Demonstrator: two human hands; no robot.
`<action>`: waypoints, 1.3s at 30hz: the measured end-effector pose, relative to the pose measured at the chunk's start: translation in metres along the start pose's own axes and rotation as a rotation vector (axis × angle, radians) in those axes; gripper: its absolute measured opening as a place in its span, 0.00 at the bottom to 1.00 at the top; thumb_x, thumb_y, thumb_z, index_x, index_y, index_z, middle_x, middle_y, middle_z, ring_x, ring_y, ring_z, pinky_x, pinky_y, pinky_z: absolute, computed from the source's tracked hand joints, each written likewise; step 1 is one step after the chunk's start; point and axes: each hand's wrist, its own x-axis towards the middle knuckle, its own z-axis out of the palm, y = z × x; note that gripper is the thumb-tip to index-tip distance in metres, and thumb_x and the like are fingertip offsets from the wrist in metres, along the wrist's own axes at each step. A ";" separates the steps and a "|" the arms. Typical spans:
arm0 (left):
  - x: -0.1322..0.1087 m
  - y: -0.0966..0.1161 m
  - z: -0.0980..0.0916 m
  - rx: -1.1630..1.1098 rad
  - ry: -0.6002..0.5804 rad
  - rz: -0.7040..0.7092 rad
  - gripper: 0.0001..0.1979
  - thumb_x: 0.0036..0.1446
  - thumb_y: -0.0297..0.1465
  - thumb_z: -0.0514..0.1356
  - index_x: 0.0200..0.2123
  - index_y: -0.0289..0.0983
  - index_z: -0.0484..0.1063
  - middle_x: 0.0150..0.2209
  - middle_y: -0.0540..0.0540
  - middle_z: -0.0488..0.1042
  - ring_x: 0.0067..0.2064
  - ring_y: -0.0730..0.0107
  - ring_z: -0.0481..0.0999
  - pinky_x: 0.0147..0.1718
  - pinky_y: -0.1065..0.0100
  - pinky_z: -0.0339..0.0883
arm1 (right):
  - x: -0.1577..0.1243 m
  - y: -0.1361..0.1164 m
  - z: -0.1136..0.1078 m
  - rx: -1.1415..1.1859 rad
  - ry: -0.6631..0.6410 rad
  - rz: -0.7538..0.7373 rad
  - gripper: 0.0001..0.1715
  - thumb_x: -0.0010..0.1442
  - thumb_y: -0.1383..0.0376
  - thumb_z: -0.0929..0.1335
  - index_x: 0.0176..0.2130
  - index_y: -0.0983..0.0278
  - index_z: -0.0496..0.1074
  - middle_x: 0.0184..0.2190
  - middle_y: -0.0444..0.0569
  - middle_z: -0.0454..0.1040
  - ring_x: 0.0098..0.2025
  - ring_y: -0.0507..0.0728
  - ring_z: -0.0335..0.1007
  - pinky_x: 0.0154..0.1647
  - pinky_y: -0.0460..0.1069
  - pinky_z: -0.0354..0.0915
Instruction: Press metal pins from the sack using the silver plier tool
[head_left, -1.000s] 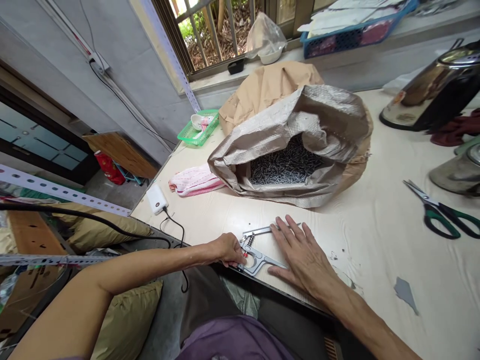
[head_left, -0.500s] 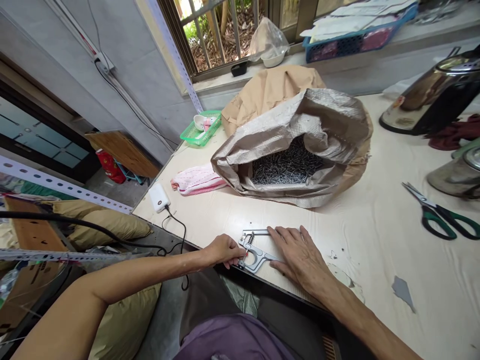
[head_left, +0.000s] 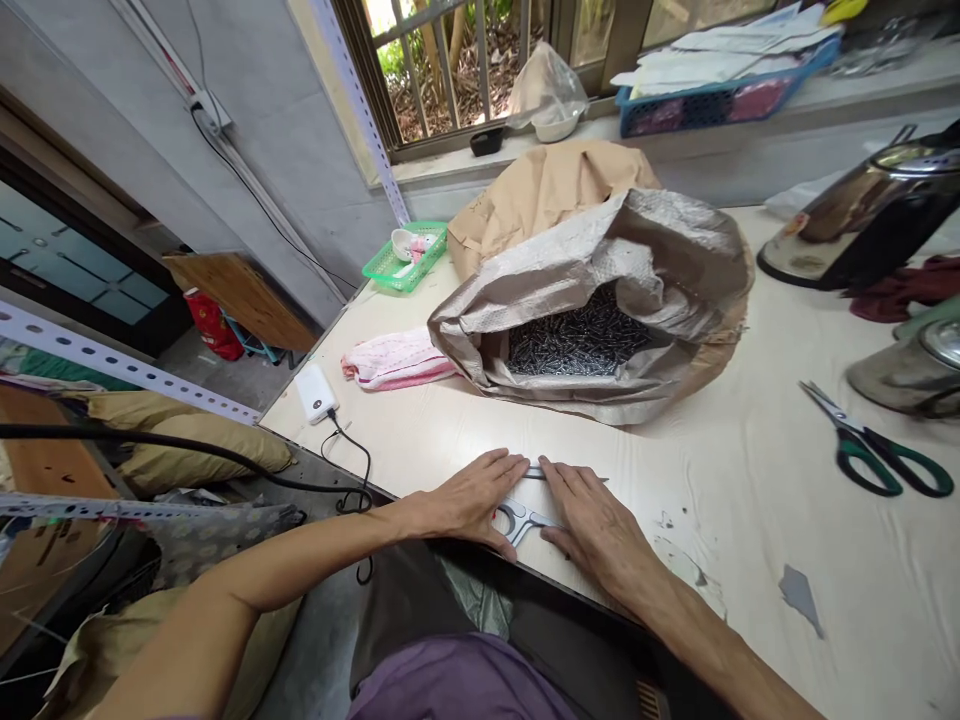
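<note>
The silver tool lies flat near the front edge of the worktop, between the two hands. The left hand covers its left end, thumb and fingers apart across it. The right hand rests over the other end, its thumb likewise spread from its fingers; whether either hand is pressing, I cannot tell. Behind them an open sack shows dark metal pieces inside. A pink-and-white cloth touches the sack's left side. Scissors lie to the right, blades slightly parted.
</note>
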 end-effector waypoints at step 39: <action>0.007 0.008 -0.016 -0.019 0.127 -0.074 0.31 0.46 0.38 0.68 0.52 0.36 0.65 0.55 0.38 0.64 0.55 0.56 0.62 0.51 0.60 0.61 | 0.000 0.024 -0.009 0.041 -0.003 0.084 0.23 0.63 0.59 0.57 0.55 0.62 0.61 0.45 0.54 0.71 0.46 0.59 0.65 0.41 0.53 0.64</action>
